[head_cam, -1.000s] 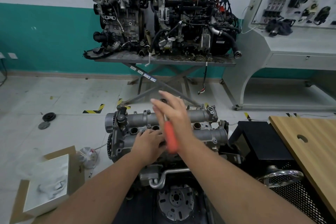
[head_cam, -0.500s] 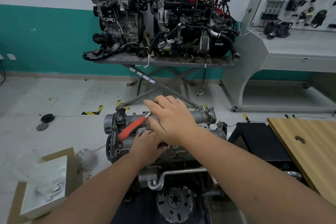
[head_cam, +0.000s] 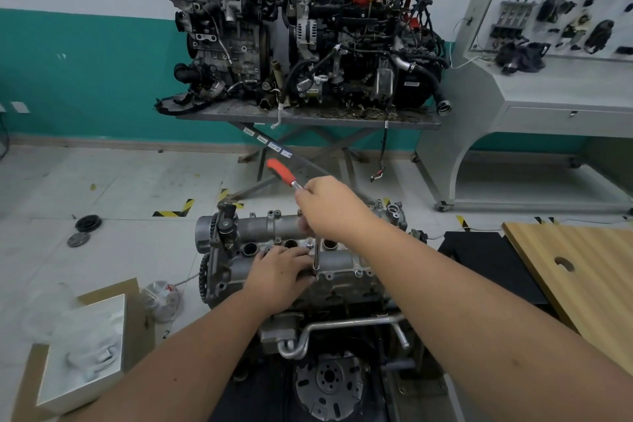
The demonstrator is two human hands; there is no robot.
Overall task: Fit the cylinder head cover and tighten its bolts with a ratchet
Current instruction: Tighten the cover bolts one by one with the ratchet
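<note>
At nine o'clock of the view two black discs (head_cam: pixel 84 229) lie on the floor (head_cam: pixel 102 188). At seven o'clock a white box (head_cam: pixel 82 356) sits on cardboard (head_cam: pixel 133 288), with a crumpled plastic bag (head_cam: pixel 161 298) just beside it at its two o'clock.

In the middle sits the engine (head_cam: pixel 308 301), and on top of it the grey cover (head_cam: pixel 267 226), lying across the view with a sprocket (head_cam: pixel 205 233) at its nine o'clock end. The left hand (head_cam: pixel 277 276) rests on the near side of the cover, fingers curled towards the foot of a thin steel extension (head_cam: pixel 315 259); whether they pinch it cannot be told. The extension stands upright on a bolt hole at the cover's near edge. The right hand (head_cam: pixel 334 207) is closed round the ratchet (head_cam: pixel 286 175) at the extension's top, and the red handle sticks out of the fist towards eleven o'clock.

At twelve o'clock two engines (head_cam: pixel 301 31) stand on a grey counter (head_cam: pixel 308 116) with crossed legs, against a teal and white wall (head_cam: pixel 85 62). At two o'clock stands a grey console (head_cam: pixel 548 92) with a parts board (head_cam: pixel 568 0). At four o'clock lies a wooden panel (head_cam: pixel 582 277) with a hole in it.
</note>
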